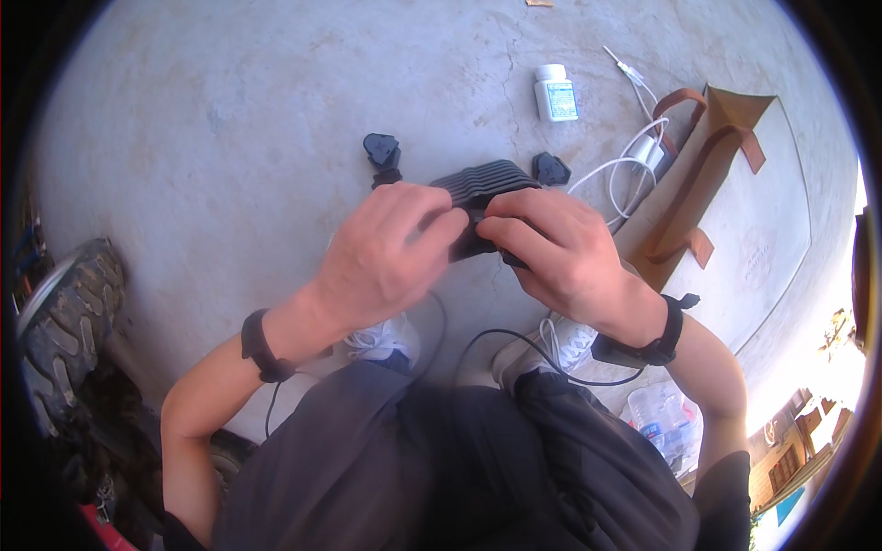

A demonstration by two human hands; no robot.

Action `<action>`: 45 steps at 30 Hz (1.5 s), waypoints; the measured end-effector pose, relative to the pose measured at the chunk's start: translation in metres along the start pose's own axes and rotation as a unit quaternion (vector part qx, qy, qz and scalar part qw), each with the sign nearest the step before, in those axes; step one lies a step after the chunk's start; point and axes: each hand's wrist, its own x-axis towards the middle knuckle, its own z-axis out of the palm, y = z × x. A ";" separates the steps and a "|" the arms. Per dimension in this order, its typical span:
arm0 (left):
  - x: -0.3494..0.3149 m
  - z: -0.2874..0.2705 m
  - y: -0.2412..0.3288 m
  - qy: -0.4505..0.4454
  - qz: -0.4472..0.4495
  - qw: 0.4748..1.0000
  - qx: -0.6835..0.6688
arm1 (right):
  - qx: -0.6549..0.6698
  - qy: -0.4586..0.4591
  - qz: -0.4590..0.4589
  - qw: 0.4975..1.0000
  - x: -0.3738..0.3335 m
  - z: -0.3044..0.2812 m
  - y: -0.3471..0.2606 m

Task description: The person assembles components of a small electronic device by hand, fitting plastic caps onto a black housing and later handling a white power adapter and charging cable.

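Note:
A black ribbed object (484, 179) with parallel ridges is in front of me, between my hands; I cannot tell its kind. My left hand (386, 248) is closed on its left side, fingertips bent in toward the middle. On its near right side, the fingers of my right hand (565, 243) are closed too. Beyond my left hand a dark angular piece (380, 149) sticks out on a short black stem. A similar dark piece (551, 169) shows just past my right fingers. How these pieces join the ribbed object is hidden, and my fingers cover its near side.
A white bottle (556, 94) with a blue label stands on the grey floor (276, 83). To the right are a white cable (611, 163) and an open pale bag (749, 216) with brown handles. A knobbly tyre (78, 312) is at left, a clear plastic container (663, 424) at lower right.

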 end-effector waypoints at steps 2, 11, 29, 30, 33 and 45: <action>-0.001 0.000 0.000 0.001 0.000 1.000 -0.002 | -0.009 0.002 0.001 1.000 0.000 0.003 0.001; -0.004 0.003 -0.001 0.011 0.017 1.000 0.001 | -0.035 0.065 0.032 0.997 -0.010 -0.001 -0.001; -0.006 0.009 0.011 -0.061 0.095 0.990 0.088 | -0.064 0.016 0.120 0.991 -0.035 -0.012 -0.010; -0.006 0.009 0.011 -0.077 0.092 0.988 0.092 | -0.064 0.016 0.121 0.990 -0.035 -0.013 -0.010; -0.006 0.010 0.012 -0.094 0.088 0.987 0.093 | -0.049 0.065 0.132 0.988 -0.032 -0.017 -0.010; -0.008 0.015 0.009 -0.088 0.082 0.986 0.112 | -0.028 0.038 0.139 0.989 -0.015 -0.009 -0.003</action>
